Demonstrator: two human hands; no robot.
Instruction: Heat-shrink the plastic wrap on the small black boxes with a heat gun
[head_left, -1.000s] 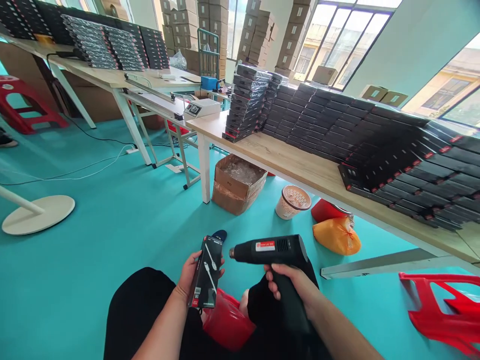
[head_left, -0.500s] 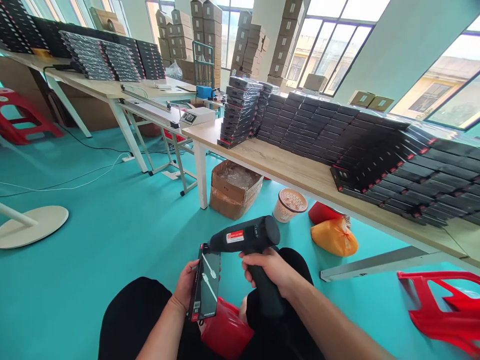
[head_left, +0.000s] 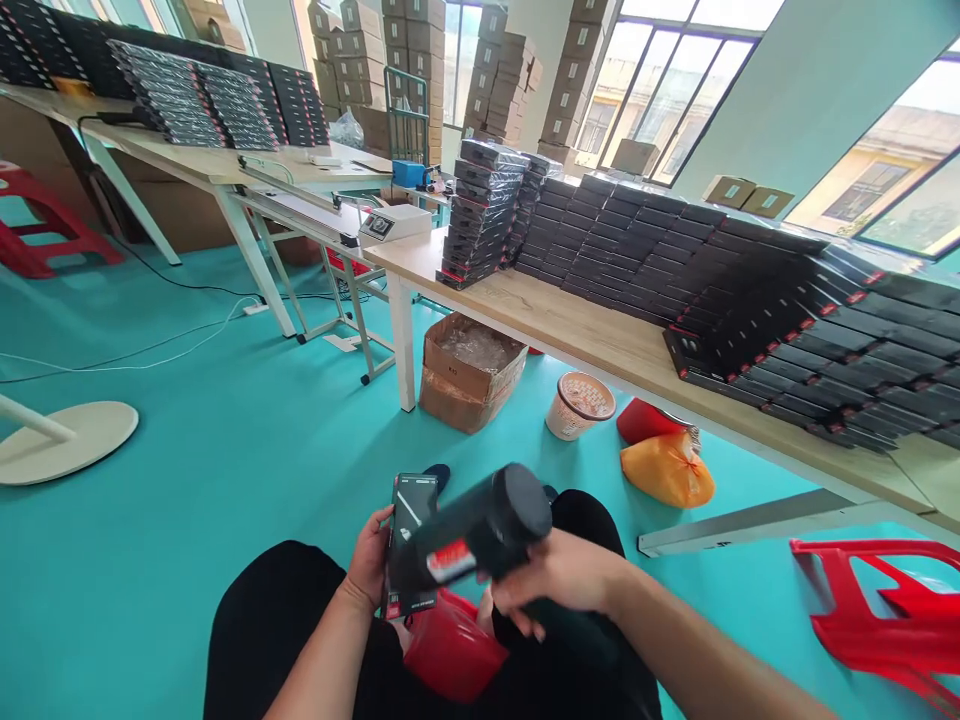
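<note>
My left hand point(head_left: 369, 560) grips a slim black product box point(head_left: 409, 505) upright over my lap. Wrapped round the handle of a black heat gun point(head_left: 480, 530) is my right hand point(head_left: 559, 580). The gun's barrel is swung left and down, and its nozzle lies across the front of the box, close to or touching it. A red label shows on the barrel. Below the box, between my knees, sits a red stool point(head_left: 450, 645).
A wooden table point(head_left: 600, 340) on the right carries rows and a stack of black boxes point(head_left: 480, 215). Under it are a cardboard carton point(head_left: 469, 370), a cup point(head_left: 579, 405) and an orange bag point(head_left: 667, 470). A red stool point(head_left: 885, 620) is at the right, a white stand base point(head_left: 67, 440) at the left.
The heat gun has swung from level, beside the box, to tilted down with its nozzle over the box's face. The box has stayed in my left hand.
</note>
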